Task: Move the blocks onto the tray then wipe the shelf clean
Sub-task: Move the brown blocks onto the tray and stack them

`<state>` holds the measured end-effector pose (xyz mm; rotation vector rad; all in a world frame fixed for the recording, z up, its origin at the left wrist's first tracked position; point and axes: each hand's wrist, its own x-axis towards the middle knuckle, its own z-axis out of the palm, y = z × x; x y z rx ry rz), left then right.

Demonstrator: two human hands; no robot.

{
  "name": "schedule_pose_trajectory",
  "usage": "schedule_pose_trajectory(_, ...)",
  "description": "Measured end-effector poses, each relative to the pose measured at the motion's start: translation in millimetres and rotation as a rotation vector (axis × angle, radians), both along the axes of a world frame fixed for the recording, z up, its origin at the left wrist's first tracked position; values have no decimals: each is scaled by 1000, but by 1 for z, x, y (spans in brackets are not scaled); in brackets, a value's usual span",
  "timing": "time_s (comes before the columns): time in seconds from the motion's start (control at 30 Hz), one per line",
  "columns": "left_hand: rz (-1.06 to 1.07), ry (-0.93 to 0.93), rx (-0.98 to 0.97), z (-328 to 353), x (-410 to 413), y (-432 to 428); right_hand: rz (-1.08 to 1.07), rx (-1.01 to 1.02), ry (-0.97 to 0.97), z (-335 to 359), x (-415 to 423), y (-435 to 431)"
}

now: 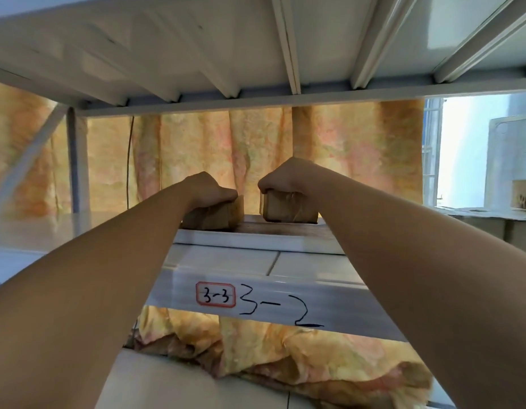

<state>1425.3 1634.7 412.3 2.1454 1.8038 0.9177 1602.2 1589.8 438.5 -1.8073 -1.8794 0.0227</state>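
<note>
behind the white metal shelf (226, 262) hangs a crumpled yellow-orange curtain (329, 143), with ribbed shelving overhead. the shelf's front rail bears a red-edged label (216, 294) reading 3-3 beside handwritten 3-2. on the shelf lies 1 flat white tray (256, 238) with a dark worn inside. 2 tan, boxy blocks sit over it: the left hand (207, 187) clasps the left block (223, 215) from above, the right hand (288, 177) clasps the right block (288, 209). both forearms hide the tray's ends.

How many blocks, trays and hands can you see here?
Blocks: 2, left block and right block
Trays: 1, white tray
Hands: 2, left hand and right hand, each gripping a block
Total: 5
</note>
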Motion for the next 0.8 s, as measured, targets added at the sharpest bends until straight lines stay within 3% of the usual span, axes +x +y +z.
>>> schedule_pose_trajectory(0.33, -87, 200, 23, -14, -8, 4, -91, -10, 13, -15, -27, 22)
schedule_pose_trajectory(0.47, -136, 90, -28, -18, -19, 7, -144, -12, -16, -25, -42, 29)
schedule_pose_trajectory(0.8, -169, 244, 147, -30, -23, 13, -167, -62, -73, -33, -59, 42)
